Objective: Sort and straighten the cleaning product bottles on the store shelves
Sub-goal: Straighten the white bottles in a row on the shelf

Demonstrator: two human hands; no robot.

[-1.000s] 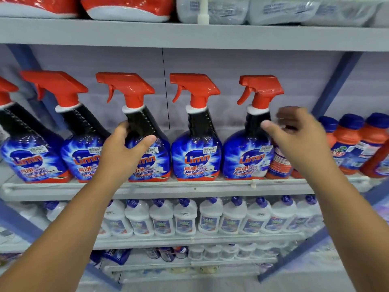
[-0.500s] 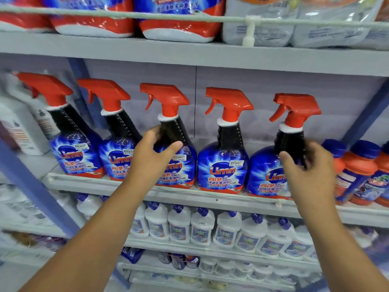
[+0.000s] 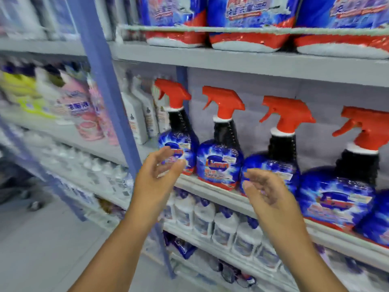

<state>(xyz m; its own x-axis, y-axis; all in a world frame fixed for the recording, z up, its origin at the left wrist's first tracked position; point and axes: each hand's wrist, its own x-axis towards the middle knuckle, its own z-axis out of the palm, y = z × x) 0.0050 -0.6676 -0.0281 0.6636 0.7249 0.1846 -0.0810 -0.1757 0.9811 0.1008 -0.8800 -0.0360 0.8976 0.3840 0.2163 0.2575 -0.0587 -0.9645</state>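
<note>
Here four blue spray bottles with red triggers stand in a row on the shelf (image 3: 210,185), the leftmost spray bottle (image 3: 179,131) just beyond the left hand (image 3: 156,175), the third spray bottle (image 3: 280,152) just behind the right hand (image 3: 267,192). Both hands hover with fingers loosely spread, gripping nothing. Label writing is too blurred to read. Blue-and-red refill pouches (image 3: 176,22) sit on the shelf above, white bottles (image 3: 202,218) below, pink bottles (image 3: 84,110) further left.

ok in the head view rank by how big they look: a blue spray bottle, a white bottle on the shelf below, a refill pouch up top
1. Refill pouch, though its top is cut off.
2. Blue spray bottle.
3. White bottle.
Nearness may skew the gaps.
</note>
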